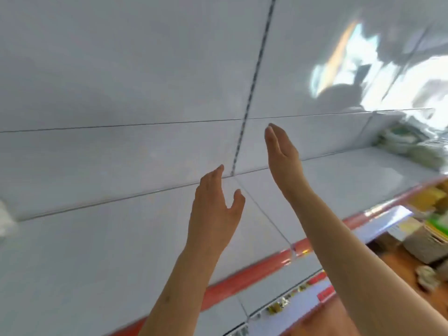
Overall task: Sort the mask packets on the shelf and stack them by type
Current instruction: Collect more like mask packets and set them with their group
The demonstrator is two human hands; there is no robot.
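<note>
Hands empty: left hand (214, 209) and right hand (282, 151) open over white metal shelf (97, 238); probably best reaching right toward blurry pale mask packets (412, 146).

No lettering, brand, number or sign is legible in my view. The red price label (325, 295) on the lower shelf rail, lower right of the frame, is blurred beyond reading. The packets (409, 144) at the right edge and the yellow and green boxes (434, 214) below them carry print too smeared to make out.
</note>
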